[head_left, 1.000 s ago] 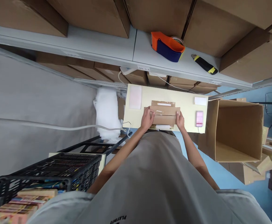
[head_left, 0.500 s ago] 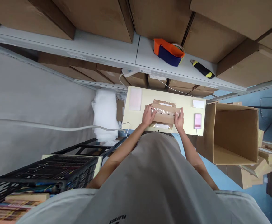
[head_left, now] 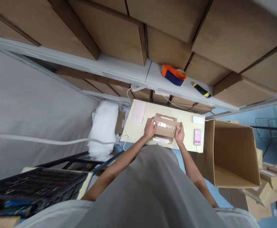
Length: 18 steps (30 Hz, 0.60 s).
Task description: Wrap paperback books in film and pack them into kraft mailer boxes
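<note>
On the pale yellow table (head_left: pixel 136 129) lies a flat brown cardboard package (head_left: pixel 165 130) with a shiny strip of clear tape along its length. My left hand (head_left: pixel 150 127) grips its left end, thumb and fingers at the edge. At the opposite end my right hand (head_left: pixel 179 133) is closed round the edge. Other flat taped cardboard pieces with white labels, one of them a piece at the near side (head_left: pixel 162 140), show beyond and in front of the package; whether they are separate from it I cannot tell.
A phone (head_left: pixel 196 137) and a small white stack (head_left: pixel 198 120) sit at the table's right. An orange and blue tape dispenser (head_left: pixel 173 75) and a yellow-black cutter (head_left: pixel 201 90) rest on the shelf above. A large open carton (head_left: pixel 235 155) stands right; a black crate (head_left: pixel 36 183) is at lower left.
The camera view has tilted, so the shelf and table appear lower. Both hands still hold the package, with the right hand's fingers now more curled over its end.
</note>
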Tool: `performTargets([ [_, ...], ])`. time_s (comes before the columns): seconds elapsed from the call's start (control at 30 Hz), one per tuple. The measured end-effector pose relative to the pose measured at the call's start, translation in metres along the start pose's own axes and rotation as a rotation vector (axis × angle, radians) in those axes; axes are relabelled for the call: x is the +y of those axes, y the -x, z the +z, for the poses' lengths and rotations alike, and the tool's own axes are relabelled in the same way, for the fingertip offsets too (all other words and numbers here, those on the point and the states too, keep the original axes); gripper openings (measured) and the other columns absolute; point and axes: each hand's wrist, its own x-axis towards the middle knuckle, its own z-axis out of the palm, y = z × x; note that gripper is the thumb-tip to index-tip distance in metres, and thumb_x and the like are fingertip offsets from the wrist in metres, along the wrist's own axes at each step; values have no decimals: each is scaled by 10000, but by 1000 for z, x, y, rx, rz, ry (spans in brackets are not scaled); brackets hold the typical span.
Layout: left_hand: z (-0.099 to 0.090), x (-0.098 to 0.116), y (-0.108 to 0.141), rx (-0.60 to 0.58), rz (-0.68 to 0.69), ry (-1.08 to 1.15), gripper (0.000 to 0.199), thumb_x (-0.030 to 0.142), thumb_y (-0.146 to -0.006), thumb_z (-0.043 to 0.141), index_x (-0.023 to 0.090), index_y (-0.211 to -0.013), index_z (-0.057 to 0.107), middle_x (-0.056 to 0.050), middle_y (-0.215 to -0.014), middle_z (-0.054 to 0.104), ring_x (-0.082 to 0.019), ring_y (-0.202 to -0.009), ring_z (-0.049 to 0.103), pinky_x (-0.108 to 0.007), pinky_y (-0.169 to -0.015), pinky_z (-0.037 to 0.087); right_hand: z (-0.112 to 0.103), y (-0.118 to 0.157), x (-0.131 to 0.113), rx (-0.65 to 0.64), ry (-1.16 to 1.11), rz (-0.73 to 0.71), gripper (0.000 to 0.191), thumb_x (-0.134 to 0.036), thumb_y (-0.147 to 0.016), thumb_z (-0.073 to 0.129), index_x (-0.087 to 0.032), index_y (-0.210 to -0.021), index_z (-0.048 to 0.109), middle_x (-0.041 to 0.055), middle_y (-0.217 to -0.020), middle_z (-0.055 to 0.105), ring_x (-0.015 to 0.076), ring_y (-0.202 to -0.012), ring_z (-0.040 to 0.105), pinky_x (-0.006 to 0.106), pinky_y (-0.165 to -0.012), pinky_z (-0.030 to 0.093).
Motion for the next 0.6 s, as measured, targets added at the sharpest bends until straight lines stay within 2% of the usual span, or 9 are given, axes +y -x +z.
performTargets([
  [0.03,-1,2,-1,26,2,-2,259,512,-1117,525,276,-1047,606,-184,-1481,701,-340,-1464,646,-577,-1235,541,-1,-1,-4,2,3,-10,925,-804,-1065,305,-165,-1702,509,237,-1711,593,405,-1591,591,642,-1299,495],
  [0.1,-5,14,-10,97,43,-31,248,494,-1101,562,284,-978,615,-180,-1599,648,-372,-1516,607,-625,-1270,509,-7,-12,-22,82,12,-62,936,-801,-1074,272,-152,-1706,507,277,-1699,582,443,-1629,534,717,-1345,403],
  [0.17,-10,39,-33,176,106,-42,248,479,-1092,599,284,-941,628,-166,-1677,599,-407,-1550,566,-671,-1277,487,-19,-35,-55,186,11,-168,887,-765,-1102,297,-172,-1742,459,276,-1757,509,452,-1688,435,777,-1377,293],
  [0.23,-16,78,-68,245,201,0,218,454,-1107,598,287,-979,656,-153,-1665,614,-401,-1579,534,-678,-1305,459,-35,-69,-106,238,12,-353,812,-695,-1135,343,-186,-1762,419,254,-1809,439,428,-1729,357,771,-1400,241],
  [0.33,-27,148,-127,366,317,94,200,437,-1117,618,276,-1006,664,-154,-1644,629,-365,-1546,571,-626,-1330,449,-54,-127,-194,289,44,-627,691,-591,-1154,398,-183,-1705,492,247,-1754,499,392,-1682,421,674,-1417,282],
  [0.4,-32,187,-156,437,357,140,160,399,-1114,629,265,-1039,672,-163,-1636,628,-345,-1538,584,-585,-1338,448,-57,-161,-244,235,157,-740,620,-481,-1153,405,-141,-1658,522,263,-1660,583,390,-1597,508,639,-1387,338],
  [0.47,-37,211,-169,482,351,164,124,354,-1111,632,251,-1060,678,-166,-1613,638,-321,-1538,589,-539,-1336,450,-52,-183,-278,129,352,-754,567,-364,-1121,450,-92,-1609,542,277,-1548,662,404,-1491,584,625,-1326,401],
  [0.53,-41,219,-167,495,319,181,93,312,-1103,639,238,-1063,681,-170,-1579,659,-307,-1521,606,-508,-1325,455,-45,-192,-296,29,568,-709,568,-288,-1086,503,-17,-1585,528,309,-1506,683,415,-1437,607,587,-1280,437],
  [0.6,-46,215,-154,482,289,200,68,277,-1088,653,231,-1046,680,-175,-1537,686,-305,-1491,632,-503,-1314,457,-41,-194,-303,-20,724,-669,584,-231,-1078,512,42,-1594,491,341,-1520,667,410,-1421,612,540,-1255,449],
])
